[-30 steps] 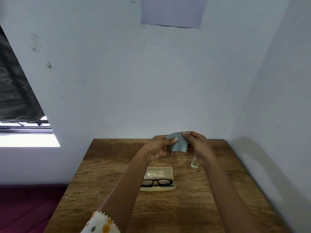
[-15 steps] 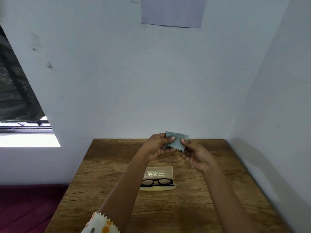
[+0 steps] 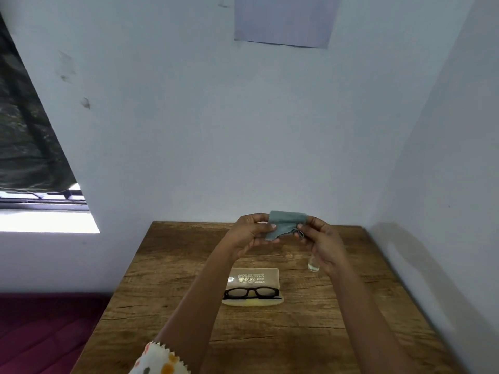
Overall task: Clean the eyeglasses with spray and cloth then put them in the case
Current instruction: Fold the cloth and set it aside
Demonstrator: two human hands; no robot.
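Both hands are raised over the wooden table (image 3: 172, 268), pinching 1 grey-blue cloth (image 3: 285, 224) between them — the left hand (image 3: 249, 233) grips its left edge, the right hand (image 3: 321, 244) its folded right edge. Below the left hand, the open beige case (image 3: 253, 278) holds the black-framed eyeglasses (image 3: 251, 292). A small clear bottle (image 3: 313, 265) stands just under the right hand — partly hidden.

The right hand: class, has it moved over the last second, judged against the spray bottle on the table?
Yes. The right hand dropped and returned, ending slightly higher, with more of the spray bottle showing below it.
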